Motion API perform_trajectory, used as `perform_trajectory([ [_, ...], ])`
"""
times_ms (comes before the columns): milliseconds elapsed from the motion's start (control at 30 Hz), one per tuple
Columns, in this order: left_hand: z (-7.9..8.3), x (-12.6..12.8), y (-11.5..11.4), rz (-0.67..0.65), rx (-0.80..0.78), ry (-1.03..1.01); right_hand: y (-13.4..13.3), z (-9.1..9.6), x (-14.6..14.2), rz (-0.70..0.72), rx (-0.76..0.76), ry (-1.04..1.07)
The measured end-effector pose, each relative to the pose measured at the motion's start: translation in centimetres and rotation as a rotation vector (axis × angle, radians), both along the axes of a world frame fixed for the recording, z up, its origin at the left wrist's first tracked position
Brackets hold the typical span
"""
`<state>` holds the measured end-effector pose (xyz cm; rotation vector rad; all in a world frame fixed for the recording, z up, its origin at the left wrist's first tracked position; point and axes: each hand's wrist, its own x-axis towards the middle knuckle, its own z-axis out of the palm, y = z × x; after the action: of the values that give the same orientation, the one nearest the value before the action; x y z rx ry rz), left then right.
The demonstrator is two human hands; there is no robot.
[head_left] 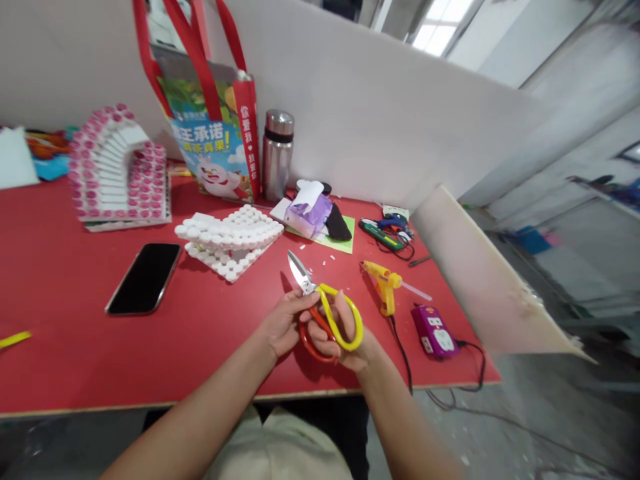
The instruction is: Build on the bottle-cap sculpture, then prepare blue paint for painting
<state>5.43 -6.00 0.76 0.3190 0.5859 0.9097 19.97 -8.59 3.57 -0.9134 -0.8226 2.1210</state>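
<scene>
A pair of scissors [324, 308] with one yellow and one red handle loop is held in both hands just above the near edge of the red surface [75, 320], right of its middle. Its long axis runs diagonally: the steel blades, seemingly closed together, point away from the person and to the left, while the loops lie toward the person's right. The left hand [285, 327] is closed at the pivot, its fingers [299, 301] pinching the shanks just below the blades. The right hand [347, 343] is curled about the loops; its fingers appear to grip the red loop from beneath, though how far they pass through cannot be told. Just right of the scissors a yellow glue gun [383, 287] is laid, with a purple power strip [434, 331] beyond it. A white bottle-cap model [230, 240] and a dark smartphone [145, 277] are seen to the left, apart from the hands. Farther back a pink-and-white cap model [117, 167], a printed tote bag [215, 133] and a steel flask [277, 153] are set against the white partition [375, 100].
</scene>
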Motion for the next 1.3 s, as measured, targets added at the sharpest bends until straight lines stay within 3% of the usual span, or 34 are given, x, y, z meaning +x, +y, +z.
perform_trajectory([
  [133,-0.1,-0.4,-0.4,-0.003,0.009,0.089,-0.2,-1.6,-0.6,0.000,-0.032,-0.138],
  [267,0.2,-0.8,-0.2,0.076,-0.006,0.148,-0.4,-2.7,-0.2,-0.148,0.098,-0.390],
  [500,0.6,-1.3,1.1,0.181,-0.081,0.202,0.8,-0.7,1.6,-0.442,0.155,-0.382],
  [667,0.5,-1.3,1.9,0.176,-0.138,0.166,1.1,-0.1,1.0,-0.360,0.284,-0.547],
  [1000,1.1,-2.8,2.1,0.114,-0.206,0.010,1.7,-0.5,0.1,-0.451,0.122,-0.322],
  [1300,-0.5,-2.2,1.2,0.127,0.009,0.086,1.9,-0.8,-0.2,-0.486,0.083,-0.269],
])
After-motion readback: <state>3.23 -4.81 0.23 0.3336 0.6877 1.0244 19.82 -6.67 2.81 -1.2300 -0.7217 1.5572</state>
